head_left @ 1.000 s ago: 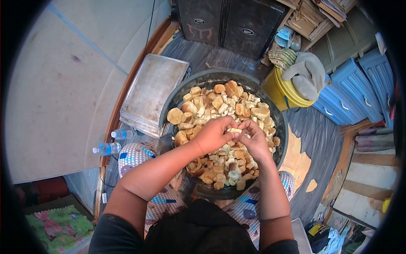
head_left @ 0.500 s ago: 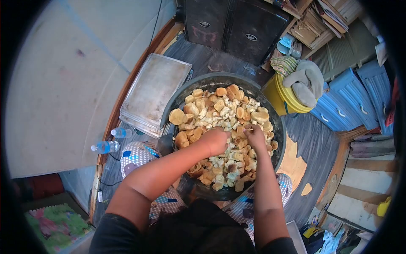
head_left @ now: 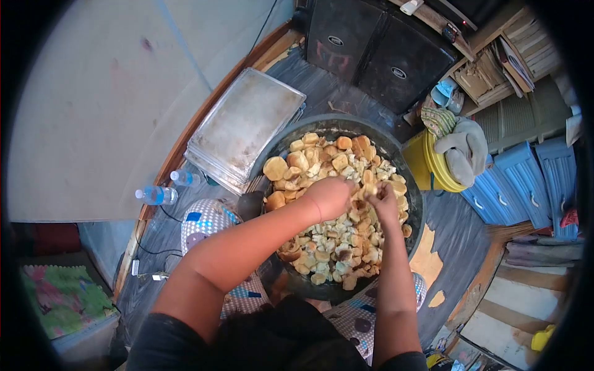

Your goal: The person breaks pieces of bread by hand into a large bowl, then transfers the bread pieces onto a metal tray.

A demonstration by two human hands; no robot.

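Note:
A wide dark basin (head_left: 416, 226) stands between my knees, heaped with bread rolls (head_left: 275, 168) and torn bread chunks (head_left: 328, 238). Some rolls look whole with browned tops; the pale chunks lie mostly in the middle and front. My left hand (head_left: 332, 198) is closed above the heap, its fingertips partly hidden behind the knuckles. Close beside it, my right hand (head_left: 383, 201) pinches a piece of bread (head_left: 369, 184). Both hands meet around this bread, though exactly where the left fingers grip is hard to see.
Stacked metal trays (head_left: 247, 120) lie beyond the basin on the left, near two water bottles (head_left: 156, 195). To the right stand a yellow bucket (head_left: 427, 161) with cloths on top and blue drawers (head_left: 501, 191). Black speaker cabinets (head_left: 371, 46) are at the back.
The view has shifted, so the room appears lower and further right. Both hands stay close together over the bread, the right one now with bread showing at its fingertips.

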